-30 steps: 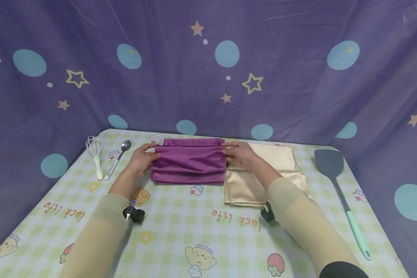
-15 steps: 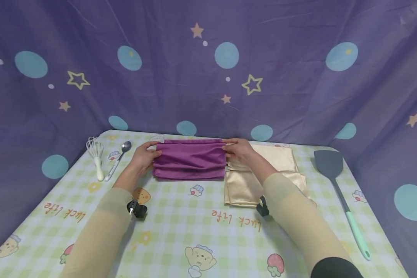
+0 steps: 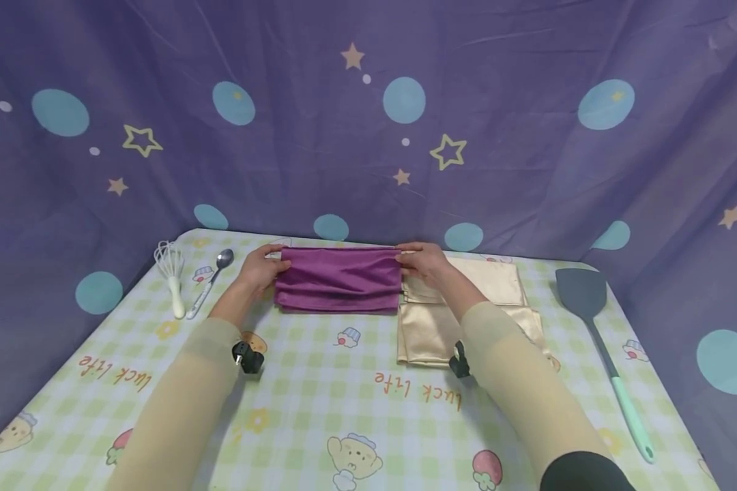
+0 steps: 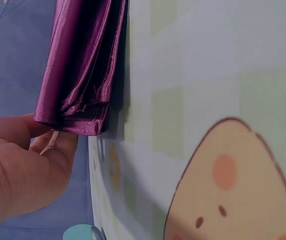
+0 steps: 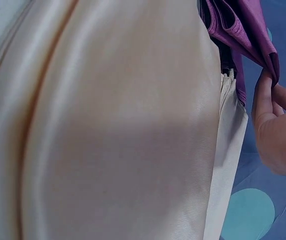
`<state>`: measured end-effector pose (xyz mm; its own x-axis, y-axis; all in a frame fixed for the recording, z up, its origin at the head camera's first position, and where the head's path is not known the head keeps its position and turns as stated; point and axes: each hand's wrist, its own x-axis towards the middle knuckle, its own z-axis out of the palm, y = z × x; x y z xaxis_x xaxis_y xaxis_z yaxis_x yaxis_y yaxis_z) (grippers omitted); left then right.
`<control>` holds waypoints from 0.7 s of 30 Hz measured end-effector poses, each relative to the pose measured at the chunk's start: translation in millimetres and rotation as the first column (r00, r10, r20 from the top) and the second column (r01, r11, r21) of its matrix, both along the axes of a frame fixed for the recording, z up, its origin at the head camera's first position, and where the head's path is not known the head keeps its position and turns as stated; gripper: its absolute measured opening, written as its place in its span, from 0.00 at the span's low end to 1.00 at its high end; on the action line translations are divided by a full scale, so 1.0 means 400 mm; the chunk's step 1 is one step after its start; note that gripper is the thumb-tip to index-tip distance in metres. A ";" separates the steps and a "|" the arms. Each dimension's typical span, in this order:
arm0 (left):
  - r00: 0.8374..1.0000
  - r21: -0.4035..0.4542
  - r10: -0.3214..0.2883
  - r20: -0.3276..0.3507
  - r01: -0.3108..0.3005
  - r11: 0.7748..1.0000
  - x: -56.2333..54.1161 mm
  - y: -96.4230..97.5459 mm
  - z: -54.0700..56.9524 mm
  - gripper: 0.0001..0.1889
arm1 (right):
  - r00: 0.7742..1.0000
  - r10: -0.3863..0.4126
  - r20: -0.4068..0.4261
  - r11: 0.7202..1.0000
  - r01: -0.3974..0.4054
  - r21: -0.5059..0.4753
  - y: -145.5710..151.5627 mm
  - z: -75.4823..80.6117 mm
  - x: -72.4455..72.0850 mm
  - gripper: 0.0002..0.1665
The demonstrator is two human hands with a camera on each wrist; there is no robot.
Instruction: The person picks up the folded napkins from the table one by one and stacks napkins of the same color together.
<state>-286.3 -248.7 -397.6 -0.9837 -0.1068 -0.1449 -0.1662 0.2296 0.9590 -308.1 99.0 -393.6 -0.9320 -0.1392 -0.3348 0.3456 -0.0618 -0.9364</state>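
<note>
A purple satin cloth, folded into a flat rectangle, lies near the table's back edge. My left hand pinches its far left corner between thumb and fingers; in the left wrist view the stacked layers and stitched hems of the cloth show at that end. At the far right corner my right hand pinches the cloth too, and the right wrist view has the thumb and fingertips on the purple fold. Just right of it lies a folded beige satin cloth, partly under my right forearm.
A white whisk and a spoon lie at the left of the table. On the right is a grey spatula with a mint handle. A purple patterned curtain hangs right behind the checked tablecloth.
Both hands have carried the upper layer's fold away from me, so the purple strip showing behind it has gone. The cloth's near edge has also shifted back, its left side slightly right.
</note>
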 end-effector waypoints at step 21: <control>0.999 -0.048 0.010 0.035 -0.008 0.999 -0.025 0.007 0.026 0.30 | 0.999 -0.032 -0.039 0.999 0.032 -0.002 -0.015 0.012 -0.022 0.23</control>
<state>-296.3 -245.9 -387.0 -0.9770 -0.1231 -0.1744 -0.2023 0.2738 0.9403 -317.0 92.8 -388.8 -0.9482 -0.1096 -0.2980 0.3067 -0.0734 -0.9490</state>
